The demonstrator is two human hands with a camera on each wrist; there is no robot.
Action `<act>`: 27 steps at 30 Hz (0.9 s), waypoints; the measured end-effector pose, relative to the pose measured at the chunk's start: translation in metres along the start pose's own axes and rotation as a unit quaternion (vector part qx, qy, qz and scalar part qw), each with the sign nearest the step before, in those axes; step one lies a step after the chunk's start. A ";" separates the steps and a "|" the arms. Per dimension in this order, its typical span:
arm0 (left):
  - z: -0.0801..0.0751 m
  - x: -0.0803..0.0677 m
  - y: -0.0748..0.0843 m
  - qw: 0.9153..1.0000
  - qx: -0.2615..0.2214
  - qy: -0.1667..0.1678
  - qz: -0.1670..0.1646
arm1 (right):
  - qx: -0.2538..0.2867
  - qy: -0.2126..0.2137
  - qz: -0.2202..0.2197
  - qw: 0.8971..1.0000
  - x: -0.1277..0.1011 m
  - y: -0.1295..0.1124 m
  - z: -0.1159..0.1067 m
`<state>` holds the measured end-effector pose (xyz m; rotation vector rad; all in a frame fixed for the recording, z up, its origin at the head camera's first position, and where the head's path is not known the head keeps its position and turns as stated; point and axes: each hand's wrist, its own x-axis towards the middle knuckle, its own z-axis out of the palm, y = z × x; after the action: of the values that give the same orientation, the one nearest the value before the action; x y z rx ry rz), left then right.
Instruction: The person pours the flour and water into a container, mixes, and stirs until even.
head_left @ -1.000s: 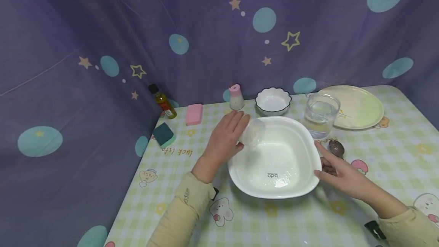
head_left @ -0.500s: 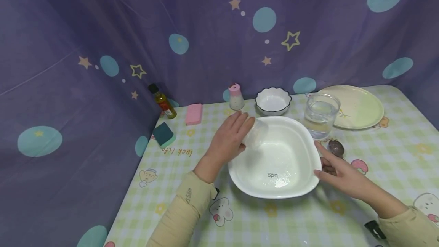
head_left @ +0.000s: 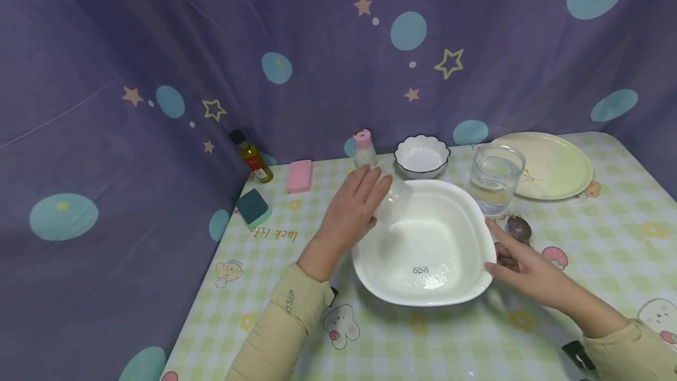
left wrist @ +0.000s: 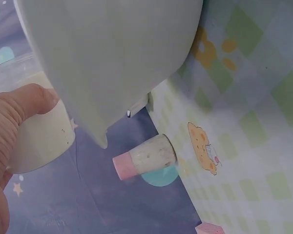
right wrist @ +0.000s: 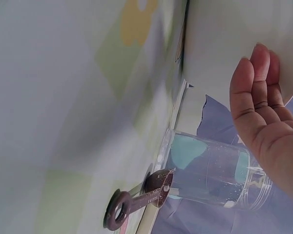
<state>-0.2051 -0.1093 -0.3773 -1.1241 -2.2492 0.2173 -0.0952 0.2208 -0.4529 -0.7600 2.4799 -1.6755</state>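
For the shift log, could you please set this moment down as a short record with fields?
left hand: the left hand grips a small clear cup, tipped over the big white bowl
right hand: the right hand rests straight fingers on the bowl's right rim
bowl contents: a little clear liquid
behind bowl: small scalloped bowl, pink-capped shaker, glass of water, plate
left side: oil bottle, pink sponge, green sponge
by glass: spoon
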 end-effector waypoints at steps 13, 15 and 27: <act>0.009 -0.004 0.008 1.000 -0.001 -0.015 0.023 | 0.007 -0.004 -0.010 1.000 0.001 0.002 0.001; 0.006 -0.003 0.007 1.000 0.015 -0.008 0.020 | 0.007 -0.003 -0.010 1.000 0.001 0.001 0.001; 0.011 -0.003 0.008 1.000 0.004 -0.001 0.031 | 0.010 -0.002 0.001 1.000 0.000 0.000 0.001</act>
<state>-0.2046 -0.1054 -0.3908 -1.1909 -2.2149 0.2529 -0.0950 0.2202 -0.4532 -0.7595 2.4555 -1.6940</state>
